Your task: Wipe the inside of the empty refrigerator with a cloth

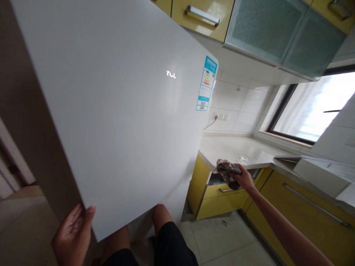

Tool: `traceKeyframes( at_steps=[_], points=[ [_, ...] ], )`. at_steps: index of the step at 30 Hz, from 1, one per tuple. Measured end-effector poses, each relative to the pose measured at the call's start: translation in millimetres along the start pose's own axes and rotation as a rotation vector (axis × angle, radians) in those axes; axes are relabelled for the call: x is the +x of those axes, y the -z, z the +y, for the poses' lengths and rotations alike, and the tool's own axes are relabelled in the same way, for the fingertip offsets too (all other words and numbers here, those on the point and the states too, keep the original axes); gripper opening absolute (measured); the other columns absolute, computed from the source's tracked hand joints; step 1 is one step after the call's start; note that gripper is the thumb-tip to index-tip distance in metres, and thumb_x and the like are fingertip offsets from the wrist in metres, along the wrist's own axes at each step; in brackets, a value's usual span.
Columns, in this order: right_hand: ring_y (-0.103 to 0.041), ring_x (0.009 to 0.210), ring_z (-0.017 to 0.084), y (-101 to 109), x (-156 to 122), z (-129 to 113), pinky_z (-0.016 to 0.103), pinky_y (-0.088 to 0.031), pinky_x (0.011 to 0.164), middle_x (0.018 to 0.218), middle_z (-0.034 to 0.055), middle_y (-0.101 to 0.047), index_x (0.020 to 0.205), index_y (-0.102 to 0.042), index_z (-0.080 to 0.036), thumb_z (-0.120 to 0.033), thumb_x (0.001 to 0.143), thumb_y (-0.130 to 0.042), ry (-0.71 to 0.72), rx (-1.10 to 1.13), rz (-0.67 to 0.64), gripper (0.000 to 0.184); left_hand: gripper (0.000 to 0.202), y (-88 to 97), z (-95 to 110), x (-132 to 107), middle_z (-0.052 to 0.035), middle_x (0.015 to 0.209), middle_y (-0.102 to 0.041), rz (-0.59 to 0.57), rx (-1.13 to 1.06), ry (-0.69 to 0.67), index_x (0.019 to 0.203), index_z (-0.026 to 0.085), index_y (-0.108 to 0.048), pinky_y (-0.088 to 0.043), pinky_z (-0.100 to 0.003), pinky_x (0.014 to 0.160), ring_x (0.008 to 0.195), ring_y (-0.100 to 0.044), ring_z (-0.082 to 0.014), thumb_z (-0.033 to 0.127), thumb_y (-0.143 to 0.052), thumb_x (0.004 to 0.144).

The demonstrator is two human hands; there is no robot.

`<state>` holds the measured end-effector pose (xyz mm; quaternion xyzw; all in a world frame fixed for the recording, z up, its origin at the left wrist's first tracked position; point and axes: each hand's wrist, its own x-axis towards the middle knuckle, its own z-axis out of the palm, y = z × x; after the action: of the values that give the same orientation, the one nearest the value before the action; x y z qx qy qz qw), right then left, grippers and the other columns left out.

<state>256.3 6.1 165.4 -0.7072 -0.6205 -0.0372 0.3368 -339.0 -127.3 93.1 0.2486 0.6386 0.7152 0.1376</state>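
A large white refrigerator door (133, 122) with a TCL logo fills the left and middle of the view. It is swung out towards me. At its lower left corner, my left hand (74, 231) grips the door's edge, thumb on the front face and fingers behind the edge. My right hand (245, 177) is stretched out to the right, closed round a crumpled brown cloth (227, 171). The cloth hangs in front of the counter's near corner; whether it touches the counter I cannot tell. An energy label (206, 83) is stuck on the door's upper right.
A white counter (230, 144) bears a clear plastic wrapper (243, 160) and, farther right, a white box (321, 175). Yellow lower cabinets (222, 203) stand beneath. Upper cabinets (205, 22) hang above. A plug sits in a wall socket (216, 116). My knees (162, 216) are under the door.
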Motion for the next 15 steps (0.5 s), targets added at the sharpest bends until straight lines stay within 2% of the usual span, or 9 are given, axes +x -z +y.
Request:
traceKeyframes(
  at_steps=[1,3,6,8,11,13,15],
  points=[
    [-0.068,0.089,0.024,2.6,-14.1,4.7,0.033,-0.053,0.081,0.097,0.0081,-0.074,0.114,-0.064,-0.014,-0.04,0.07,-0.058,-0.035,0.158,0.046,0.051,0.081,5.0,6.1,-9.0,-0.0169,0.13,-0.072,-0.016,-0.005,0.014,0.121,0.019,-0.069,-0.052,-0.053,0.109,0.122,-0.067,-0.0393,0.07,-0.076,0.059],
    [-0.067,0.081,0.025,6.5,-40.3,13.1,0.033,-0.054,0.076,0.087,0.005,-0.074,0.104,-0.067,-0.018,-0.049,0.06,-0.065,-0.101,0.385,0.103,0.054,0.078,17.5,12.7,-21.2,-0.0163,0.117,-0.076,-0.088,0.062,-0.042,0.118,0.02,-0.068,-0.056,-0.054,0.103,0.111,-0.071,-0.0384,0.072,-0.075,0.06],
    [-0.069,0.079,0.028,10.7,-70.7,19.2,0.036,-0.056,0.072,0.085,0.0062,-0.074,0.097,-0.07,-0.02,-0.052,0.051,-0.072,-0.259,0.537,0.179,0.057,0.079,40.4,16.9,-28.2,-0.0087,0.096,-0.077,-0.276,0.157,-0.211,0.127,0.023,-0.063,-0.064,-0.044,0.082,0.086,-0.074,-0.0307,0.066,-0.078,0.063],
    [-0.069,0.079,0.031,12.3,-83.7,18.8,0.039,-0.056,0.069,0.084,0.0078,-0.075,0.093,-0.071,-0.022,-0.052,0.047,-0.075,-0.357,0.591,0.204,0.054,0.083,55.1,21.7,-32.3,-0.0052,0.091,-0.076,-0.443,0.152,-0.275,0.14,0.026,-0.055,-0.064,-0.037,0.07,0.077,-0.073,-0.0267,0.058,-0.079,0.067],
    [-0.07,0.083,0.035,11.7,-93.7,15.6,0.046,-0.058,0.072,0.086,0.0086,-0.075,0.091,-0.071,-0.026,-0.051,0.046,-0.077,-0.431,0.649,0.197,0.052,0.087,72.2,28.5,-49.2,-0.0058,0.099,-0.077,-0.637,0.198,-0.293,0.147,0.032,-0.052,-0.065,-0.037,0.073,0.086,-0.075,-0.0287,0.049,-0.082,0.067],
    [-0.071,0.088,0.038,9.7,-96.1,14.7,0.05,-0.058,0.077,0.089,0.0088,-0.076,0.091,-0.07,-0.03,-0.052,0.045,-0.078,-0.46,0.686,0.184,0.052,0.093,78.1,26.2,-68.7,-0.0061,0.108,-0.077,-0.667,0.267,-0.299,0.148,0.038,-0.052,-0.065,-0.039,0.079,0.095,-0.075,-0.0313,0.042,-0.085,0.061],
    [-0.071,0.093,0.041,7.7,-97.0,16.3,0.053,-0.059,0.079,0.094,0.0099,-0.076,0.089,-0.069,-0.032,-0.055,0.047,-0.078,-0.482,0.717,0.169,0.049,0.1,76.9,17.1,-90.0,-0.0057,0.111,-0.077,-0.662,0.305,-0.316,0.149,0.043,-0.05,-0.065,-0.039,0.08,0.096,-0.075,-0.0322,0.035,-0.087,0.056]
  ],
)
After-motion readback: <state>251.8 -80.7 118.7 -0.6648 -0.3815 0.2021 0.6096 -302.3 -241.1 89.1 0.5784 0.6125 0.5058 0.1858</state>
